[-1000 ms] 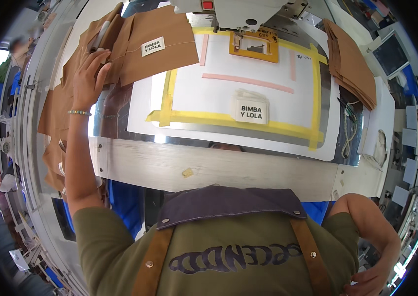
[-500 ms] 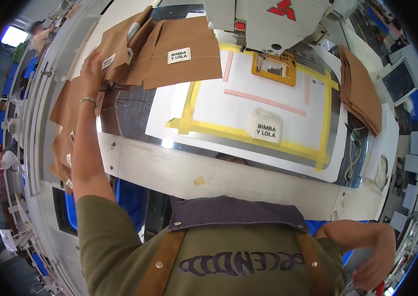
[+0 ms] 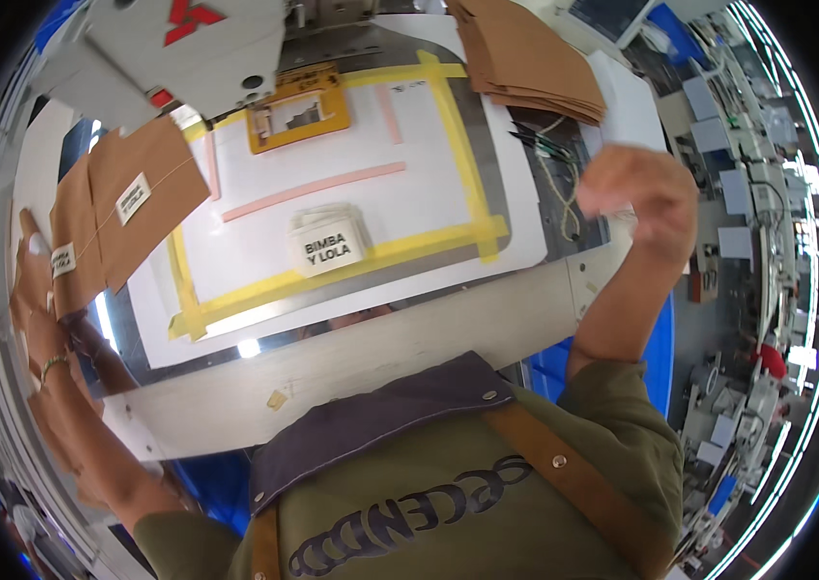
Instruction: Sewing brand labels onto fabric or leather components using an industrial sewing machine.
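At the far left, my left hand (image 3: 40, 333) is closed on the edge of the brown panels, its fingertips partly hidden among them. A flat brown panel (image 3: 163, 159) bears a small white label (image 3: 133, 199), with a thread running across it to a neighbouring labelled piece. My right hand (image 3: 643, 193) is raised at the right, blurred, near dark-handled snips (image 3: 543, 145) and a looped cord (image 3: 569, 198). Whether it holds anything does not show. On the taped white sheet (image 3: 264, 242) lies a small stack of white labels (image 3: 327, 240).
A white sewing machine head (image 3: 177, 68) hangs over the far left, beside a yellow frame (image 3: 299, 111) on the sheet. Yellow tape (image 3: 467, 174) borders the sheet, with pink strips (image 3: 313, 191) inside. A brown panel stack (image 3: 535, 68) lies at the far right. A pale table edge (image 3: 409, 300) runs in front.
My view has swung to the right. My right hand has come up from low at the right to beside the snips and cord. The left hand stays at the brown panels.
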Tool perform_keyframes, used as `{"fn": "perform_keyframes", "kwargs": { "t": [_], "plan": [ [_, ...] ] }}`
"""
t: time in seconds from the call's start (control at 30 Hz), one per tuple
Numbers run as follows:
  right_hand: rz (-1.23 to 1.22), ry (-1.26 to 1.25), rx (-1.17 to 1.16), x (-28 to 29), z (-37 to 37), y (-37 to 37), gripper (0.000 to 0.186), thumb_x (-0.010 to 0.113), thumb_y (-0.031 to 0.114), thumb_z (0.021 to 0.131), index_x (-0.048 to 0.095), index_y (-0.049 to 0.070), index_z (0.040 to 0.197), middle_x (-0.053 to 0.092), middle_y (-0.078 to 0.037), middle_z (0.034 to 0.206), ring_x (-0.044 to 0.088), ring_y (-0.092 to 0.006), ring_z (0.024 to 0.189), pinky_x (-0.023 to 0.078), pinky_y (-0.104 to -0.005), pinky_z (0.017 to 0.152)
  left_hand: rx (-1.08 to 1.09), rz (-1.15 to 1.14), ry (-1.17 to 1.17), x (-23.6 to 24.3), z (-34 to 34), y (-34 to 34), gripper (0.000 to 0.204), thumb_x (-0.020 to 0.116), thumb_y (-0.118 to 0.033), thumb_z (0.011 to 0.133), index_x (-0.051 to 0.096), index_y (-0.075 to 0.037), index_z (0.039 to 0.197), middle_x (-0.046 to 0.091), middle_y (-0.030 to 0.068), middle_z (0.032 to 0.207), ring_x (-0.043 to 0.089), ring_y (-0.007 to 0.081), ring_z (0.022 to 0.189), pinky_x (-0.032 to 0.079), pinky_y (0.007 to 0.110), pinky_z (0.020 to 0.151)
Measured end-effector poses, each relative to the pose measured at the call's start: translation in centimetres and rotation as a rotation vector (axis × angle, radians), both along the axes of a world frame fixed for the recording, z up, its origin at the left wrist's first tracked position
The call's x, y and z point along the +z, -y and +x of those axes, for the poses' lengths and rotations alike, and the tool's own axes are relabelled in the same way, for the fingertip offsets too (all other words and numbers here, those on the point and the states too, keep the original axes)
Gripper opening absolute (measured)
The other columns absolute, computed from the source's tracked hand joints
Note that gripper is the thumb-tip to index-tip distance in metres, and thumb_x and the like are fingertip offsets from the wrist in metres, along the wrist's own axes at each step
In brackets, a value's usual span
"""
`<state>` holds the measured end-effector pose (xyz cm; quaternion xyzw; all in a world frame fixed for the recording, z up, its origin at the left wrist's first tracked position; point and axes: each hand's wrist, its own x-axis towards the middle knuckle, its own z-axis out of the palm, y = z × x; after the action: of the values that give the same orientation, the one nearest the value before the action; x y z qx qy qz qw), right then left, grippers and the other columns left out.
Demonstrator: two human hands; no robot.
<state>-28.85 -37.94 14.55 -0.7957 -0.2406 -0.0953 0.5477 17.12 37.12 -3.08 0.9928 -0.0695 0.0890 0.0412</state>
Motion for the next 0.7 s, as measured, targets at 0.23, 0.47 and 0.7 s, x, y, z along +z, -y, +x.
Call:
{"fn": "perform_keyframes", "kwargs": {
  "t": [0.23, 0.47, 0.7],
  "plan": [
    [-0.566, -0.041, -0.870, -4.3, 4.1, 2.2, 0.026, 0.075, 0.015, 0.101, 0.078, 0.005, 0.124, 0.077, -0.007, 0.127, 0.072, -0.0206, 0.118, 0.056, -0.0357, 0.101, 0.070, 0.256, 0.206, 3.7, -2.5, 9.5, 0.054, 0.049, -0.036, 0.114, 0.052, -0.015, 0.164, 0.061, 0.0188, 0.157, 0.064, 0.0374, 0.136, 0.051, 0.046, 0.113],
    [-0.830, 0.111, -0.958, -9.8, 8.3, 4.4, 0.026, 0.077, 0.012, 0.093, 0.080, 0.007, 0.118, 0.077, -0.009, 0.127, 0.072, -0.0342, 0.114, 0.058, -0.0434, 0.099, -0.385, 0.075, 0.190, -3.8, -2.4, 18.1, 0.064, 0.042, -0.054, 0.114, 0.052, -0.014, 0.163, 0.047, 0.0135, 0.171, 0.048, 0.0400, 0.152, 0.040, 0.050, 0.124],
    [-0.913, 0.210, -0.873, -10.1, 8.4, 5.7, 0.025, 0.075, 0.010, 0.093, 0.080, 0.007, 0.118, 0.078, -0.010, 0.126, 0.073, -0.0341, 0.112, 0.059, -0.0428, 0.096, -0.269, 0.274, 0.281, 0.1, -2.2, 19.7, 0.057, 0.053, -0.049, 0.112, 0.060, -0.011, 0.155, 0.058, 0.0095, 0.162, 0.056, 0.0355, 0.145, 0.043, 0.049, 0.120]
  ]
}}
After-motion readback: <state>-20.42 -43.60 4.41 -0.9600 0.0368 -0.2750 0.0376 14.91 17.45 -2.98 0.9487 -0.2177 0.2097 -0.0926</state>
